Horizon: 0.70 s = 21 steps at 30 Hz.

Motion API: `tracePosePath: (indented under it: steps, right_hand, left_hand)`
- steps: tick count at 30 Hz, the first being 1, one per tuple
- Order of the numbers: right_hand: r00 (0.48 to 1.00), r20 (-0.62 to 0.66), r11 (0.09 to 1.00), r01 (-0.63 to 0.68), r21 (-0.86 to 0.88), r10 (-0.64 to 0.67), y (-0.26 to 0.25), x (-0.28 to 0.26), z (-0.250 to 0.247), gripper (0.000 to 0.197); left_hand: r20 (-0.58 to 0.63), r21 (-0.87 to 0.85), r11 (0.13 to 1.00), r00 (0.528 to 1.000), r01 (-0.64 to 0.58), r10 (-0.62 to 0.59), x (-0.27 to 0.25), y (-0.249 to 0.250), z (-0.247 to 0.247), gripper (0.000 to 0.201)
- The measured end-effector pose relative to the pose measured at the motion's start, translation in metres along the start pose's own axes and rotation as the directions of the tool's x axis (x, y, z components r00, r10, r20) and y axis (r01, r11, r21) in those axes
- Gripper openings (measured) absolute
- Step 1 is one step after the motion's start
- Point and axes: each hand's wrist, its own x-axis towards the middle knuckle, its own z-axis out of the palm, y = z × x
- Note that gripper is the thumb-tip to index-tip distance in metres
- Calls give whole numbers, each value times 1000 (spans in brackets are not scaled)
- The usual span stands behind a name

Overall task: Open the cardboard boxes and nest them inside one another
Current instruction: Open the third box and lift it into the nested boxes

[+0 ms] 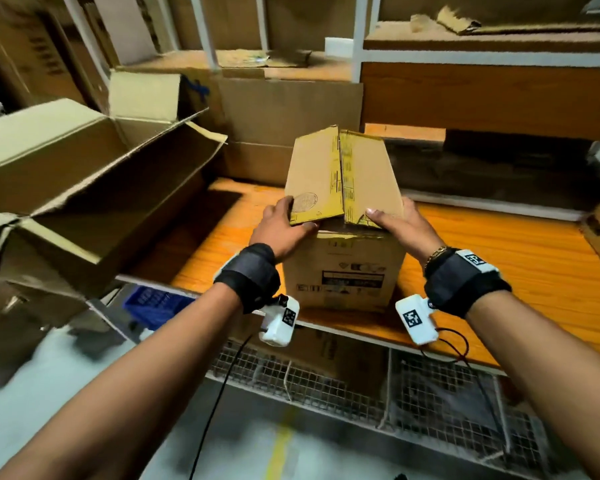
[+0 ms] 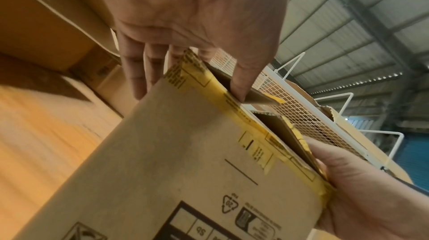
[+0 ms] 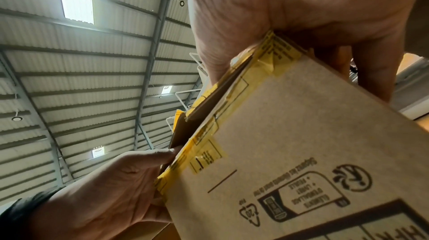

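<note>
My left hand (image 1: 280, 226) pinches the near corner of the left flap (image 1: 314, 176) and my right hand (image 1: 400, 221) pinches the right flap (image 1: 369, 174), thumbs on top and fingers curled under, on the small box (image 1: 340, 268) that stands on the orange shelf (image 1: 499, 258) at its front edge. The flaps are only partly lifted, and torn yellow tape (image 2: 234, 100) clings along their seam. If I pull unevenly the tape may rip the card, or the light box may slide off the shelf; the big open box (image 1: 94, 188) waits to the left.
</note>
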Motion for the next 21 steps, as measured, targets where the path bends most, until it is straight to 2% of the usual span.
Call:
tracePosePath:
  steps: [2, 5, 8, 11, 14, 17, 19, 21]
  right_hand:
    - [1000, -13, 998, 15, -61, -15, -6, -3, 11, 91]
    - [996, -11, 956, 84, -280, -91, -14, -13, 17, 112]
    - [988, 61, 807, 150, -572, -140, -25, -26, 21, 116]
    - [983, 78, 693, 174, -700, -169, -26, -26, 20, 100]
    - [967, 54, 657, 210, -724, -250, -29, -26, 12, 76]
    - [915, 8, 590, 267, -762, -404, -36, -32, 1, 64]
    - [865, 42, 521, 340, -783, -501, -40, -37, -4, 73]
    - [795, 116, 424, 434, -795, -596, -41, -38, -5, 90]
  left_hand:
    - [10, 60, 998, 1000, -4, 3, 0, -9, -10, 80]
    - [21, 111, 994, 1000, -20, 17, -3, -10, -15, 77]
    - [-3, 169, 985, 1000, -25, 26, -9, -5, -13, 74]
    - [-17, 192, 981, 999, -31, 34, -11, 0, -13, 75]
    - [-1, 208, 978, 999, -32, 33, -10, 1, -15, 77]
    - [-48, 247, 966, 995, -74, 88, -11, 3, -18, 73]
    - [-98, 283, 942, 972, -179, 214, -13, 5, -19, 69]
    - [-83, 337, 888, 929, -314, 360, -16, 8, -18, 78]
